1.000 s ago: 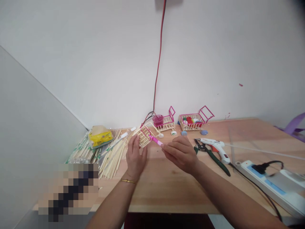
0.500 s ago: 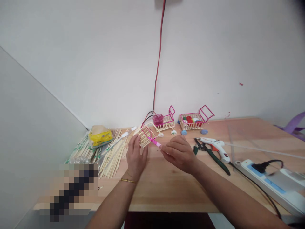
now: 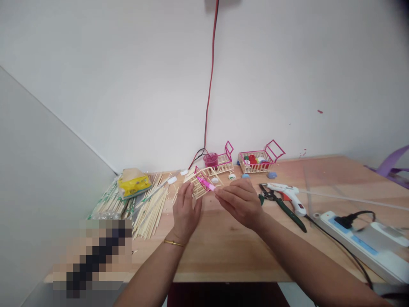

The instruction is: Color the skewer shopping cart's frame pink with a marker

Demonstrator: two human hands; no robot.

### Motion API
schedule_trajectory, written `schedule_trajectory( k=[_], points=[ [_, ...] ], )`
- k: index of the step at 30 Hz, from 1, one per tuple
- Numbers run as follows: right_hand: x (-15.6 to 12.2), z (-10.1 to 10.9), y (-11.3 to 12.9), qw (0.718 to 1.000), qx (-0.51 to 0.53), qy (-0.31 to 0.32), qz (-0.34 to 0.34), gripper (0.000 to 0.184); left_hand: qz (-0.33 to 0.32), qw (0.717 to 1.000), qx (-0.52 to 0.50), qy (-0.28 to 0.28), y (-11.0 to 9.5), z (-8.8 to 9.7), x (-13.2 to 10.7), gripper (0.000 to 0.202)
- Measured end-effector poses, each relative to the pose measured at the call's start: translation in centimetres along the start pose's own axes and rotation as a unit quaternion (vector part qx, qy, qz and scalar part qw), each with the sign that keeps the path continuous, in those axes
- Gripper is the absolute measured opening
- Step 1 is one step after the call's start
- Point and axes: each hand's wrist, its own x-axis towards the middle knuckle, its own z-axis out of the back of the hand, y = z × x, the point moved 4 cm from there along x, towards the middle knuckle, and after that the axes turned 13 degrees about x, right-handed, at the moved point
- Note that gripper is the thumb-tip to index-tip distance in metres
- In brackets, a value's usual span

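Note:
My left hand [image 3: 186, 215] is closed around the near left side of a small cart [image 3: 200, 195] built of thin wooden sticks. Part of its frame is painted magenta, while other sticks are bare wood. In my right hand [image 3: 242, 203] a pink paintbrush [image 3: 207, 184] is pinched between the fingers, its tip against or just over the cart's upper edge; contact is hard to make out. Behind the cart stands a cup of magenta paint [image 3: 211, 160], next to a second stick cart [image 3: 225, 164] with a magenta rim and handle.
Further right, another cart [image 3: 255, 163] holds coloured caps. Pliers with green handles [image 3: 289, 214], a white glue gun [image 3: 292, 195] and a power strip [image 3: 358, 245] lie to the right. Loose wooden sticks [image 3: 153, 217] and a yellow packet [image 3: 134, 184] are on the left.
The held cart has shifted slightly right and tilted in my left hand. The brush tip has moved a little up and left along its frame.

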Motion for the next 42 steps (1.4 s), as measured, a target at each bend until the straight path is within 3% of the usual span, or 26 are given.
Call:
schedule_trajectory(
  k=[7,13,23,30,37,42],
  points=[
    [0.1,0.3,-0.1,1.000,0.001,0.003,0.003,0.033,-0.013,1.000,0.007,-0.001,-0.2,-0.1,-0.2,0.061],
    [-0.3,1.0,-0.5,0.999,-0.031,-0.031,-0.002,0.038,-0.018,1.000,0.005,0.003,-0.3,-0.2,-0.3,0.061],
    [0.0,-0.1,-0.2,0.999,-0.032,-0.011,0.011,0.035,-0.026,1.000,0.013,0.002,-0.7,-0.1,-0.1,0.061],
    [-0.1,0.3,-0.5,0.998,-0.053,-0.019,-0.004,0.031,-0.020,1.000,0.004,0.005,-0.6,0.0,0.0,0.060],
    [-0.1,-0.2,-0.2,1.000,-0.016,-0.001,0.013,0.034,-0.016,1.000,0.000,0.009,-0.5,-0.2,-0.1,0.060],
    [0.5,1.0,-0.6,0.999,0.006,-0.046,-0.019,0.028,-0.007,1.000,0.002,0.015,0.0,-0.2,0.1,0.058]
  ],
)
